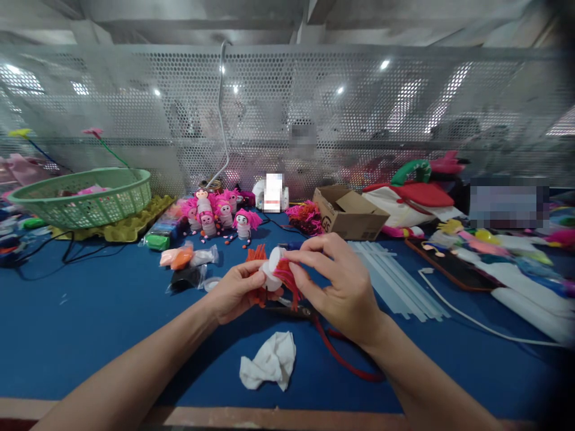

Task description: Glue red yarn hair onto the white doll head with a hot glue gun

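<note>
My left hand [240, 287] is closed around a small white plastic bottle-like piece [271, 275], held tilted above the blue table. Against its right side, my right hand [344, 284] pinches a tuft of pink and red yarn [291, 281] between thumb and fingertips. Orange yarn [256, 254] sticks out behind my left fingers; how it is attached is hidden. Below my hands lie scissors [308, 313] with red handles, partly covered by my right hand. Nearer to me is a crumpled white tissue [271, 362].
Several small dolls [224, 211] with pink yarn hair stand at the back, near a green basket [90, 200]. A cardboard box [350, 212] and a yarn pile [306, 216] are behind my right hand. Translucent glue sticks [399, 284] and a white cable [471, 320] lie right.
</note>
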The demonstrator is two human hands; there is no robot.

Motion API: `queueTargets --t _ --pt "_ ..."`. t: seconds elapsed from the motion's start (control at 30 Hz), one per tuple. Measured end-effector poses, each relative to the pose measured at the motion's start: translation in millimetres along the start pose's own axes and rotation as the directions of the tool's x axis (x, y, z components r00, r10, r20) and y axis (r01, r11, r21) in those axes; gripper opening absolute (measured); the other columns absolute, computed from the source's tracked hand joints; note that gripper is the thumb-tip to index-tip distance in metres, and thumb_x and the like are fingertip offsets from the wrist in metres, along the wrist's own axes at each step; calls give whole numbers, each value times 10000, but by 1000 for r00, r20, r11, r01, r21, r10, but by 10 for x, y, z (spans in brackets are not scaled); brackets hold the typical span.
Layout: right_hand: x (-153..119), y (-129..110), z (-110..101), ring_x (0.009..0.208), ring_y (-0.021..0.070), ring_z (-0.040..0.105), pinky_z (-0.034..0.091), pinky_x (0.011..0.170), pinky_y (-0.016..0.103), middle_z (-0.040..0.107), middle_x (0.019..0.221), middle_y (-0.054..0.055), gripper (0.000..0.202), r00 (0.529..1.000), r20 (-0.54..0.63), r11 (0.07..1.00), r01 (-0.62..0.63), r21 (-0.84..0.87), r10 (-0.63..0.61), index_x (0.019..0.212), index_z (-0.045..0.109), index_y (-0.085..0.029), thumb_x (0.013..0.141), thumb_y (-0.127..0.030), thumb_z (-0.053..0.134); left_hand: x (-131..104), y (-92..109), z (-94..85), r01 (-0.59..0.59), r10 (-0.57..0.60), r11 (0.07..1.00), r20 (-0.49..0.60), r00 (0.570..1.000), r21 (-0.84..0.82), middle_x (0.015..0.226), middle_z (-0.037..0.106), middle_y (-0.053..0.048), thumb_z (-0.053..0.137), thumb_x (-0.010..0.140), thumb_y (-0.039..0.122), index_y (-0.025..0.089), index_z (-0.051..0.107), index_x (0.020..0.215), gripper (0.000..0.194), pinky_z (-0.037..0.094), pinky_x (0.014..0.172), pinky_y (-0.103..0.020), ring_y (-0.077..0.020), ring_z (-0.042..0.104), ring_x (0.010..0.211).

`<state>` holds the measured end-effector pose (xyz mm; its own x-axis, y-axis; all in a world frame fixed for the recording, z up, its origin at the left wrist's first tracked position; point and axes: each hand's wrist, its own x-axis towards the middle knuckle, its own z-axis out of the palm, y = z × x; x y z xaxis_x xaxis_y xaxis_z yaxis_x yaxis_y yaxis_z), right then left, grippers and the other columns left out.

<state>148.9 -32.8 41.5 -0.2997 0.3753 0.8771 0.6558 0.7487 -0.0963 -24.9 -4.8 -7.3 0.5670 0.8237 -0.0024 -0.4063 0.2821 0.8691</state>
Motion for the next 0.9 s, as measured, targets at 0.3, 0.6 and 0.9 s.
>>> queueTargets --t 0.3,0.6,0.9 --pt "6 -17 13 679 163 501 424 608 329 563 712 59 153 1000 17 1000 12 3 -12 812 664 -158 740 -99 542 3 3 2 6 -5 1000 -20 1000 8 716 636 -46 734 565 355 139 638 914 421 399 466 -179 -132 603 609" --pt "11 -29 7 701 162 514 455 633 332 545 726 51 158 998 0 990 -62 128 63 823 636 -173 753 -98 515 -5 8 5 8 -8 1000 -36 999 9 730 639 -55 733 569 350 134 632 931 434 396 470 -184 -144 609 623" --pt "7 -34 25 704 164 515 453 633 332 543 729 55 161 998 18 988 -68 140 67 818 637 -166 751 -92 511 5 -3 -13 2 -2 1000 -27 1000 -4 748 646 -58 731 574 343 136 631 941 433 403 479 -185 -148 615 639"
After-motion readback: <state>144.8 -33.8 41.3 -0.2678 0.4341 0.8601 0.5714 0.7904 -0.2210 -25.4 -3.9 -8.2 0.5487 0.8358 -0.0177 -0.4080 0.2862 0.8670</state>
